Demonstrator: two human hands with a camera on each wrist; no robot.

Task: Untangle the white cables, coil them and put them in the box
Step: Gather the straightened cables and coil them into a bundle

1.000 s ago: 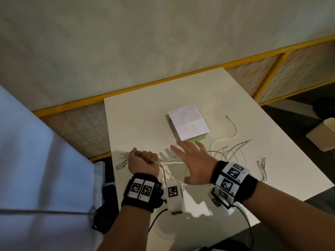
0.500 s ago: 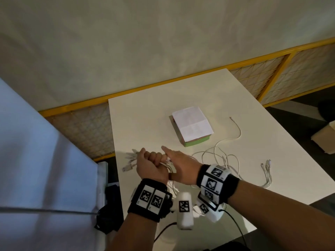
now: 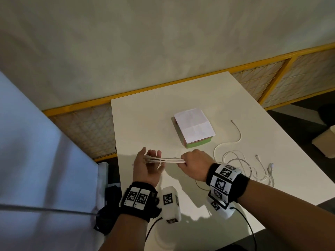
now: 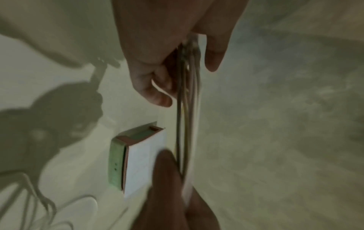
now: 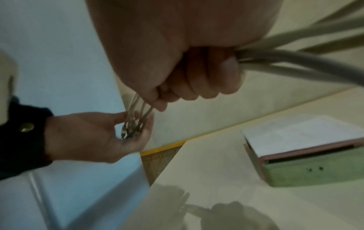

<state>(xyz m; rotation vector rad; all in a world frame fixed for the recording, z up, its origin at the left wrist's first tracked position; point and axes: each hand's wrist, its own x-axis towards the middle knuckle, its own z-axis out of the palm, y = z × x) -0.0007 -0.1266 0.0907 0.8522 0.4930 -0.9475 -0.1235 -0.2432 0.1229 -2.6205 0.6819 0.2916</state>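
Several white cables [image 3: 170, 161] run taut as a bundle between my hands, above the near left part of the table. My right hand [image 3: 188, 163] is a fist gripping the bundle [image 5: 295, 62]. My left hand [image 3: 148, 160] is open, palm up, and the plug ends lie across its palm [image 5: 133, 124]. In the left wrist view the strands [image 4: 187, 124] pass between thumb and loosely bent fingers. The rest of the cables [image 3: 235, 160] lie in loose loops on the table to the right. The green box [image 3: 198, 144] sits beyond my hands with white paper [image 3: 194, 127] over its top.
The white table [image 3: 145, 124] ends close on the left and at the near side. A separate small cable [image 3: 270, 171] lies near the right edge. A yellow-framed mesh barrier [image 3: 290, 78] stands behind, a pale panel [image 3: 36, 160] at left, and a cardboard box [image 3: 326, 142] on the floor at right.
My right hand came over to the left fist, took hold of the bundle and slid right along it. My left hand went from a fist to open.
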